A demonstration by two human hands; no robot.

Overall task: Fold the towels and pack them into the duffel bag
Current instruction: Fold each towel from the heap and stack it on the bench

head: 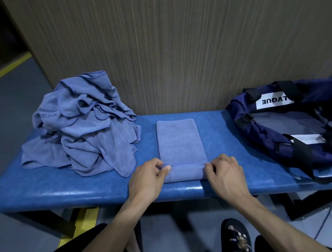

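The folded towel is a long, narrow blue-grey strip lying flat in the middle of the blue bench, its near end turned over so a stitched hem runs across it. The left hand pinches the hem's left corner between thumb and curled fingers; the right hand pinches the right corner the same way. To the left sits a crumpled pile of towels in the same colour, one bearing partly hidden lettering. At the right, the open navy duffel bag is cut off by the picture's edge; its white label reads upside down and incomplete.
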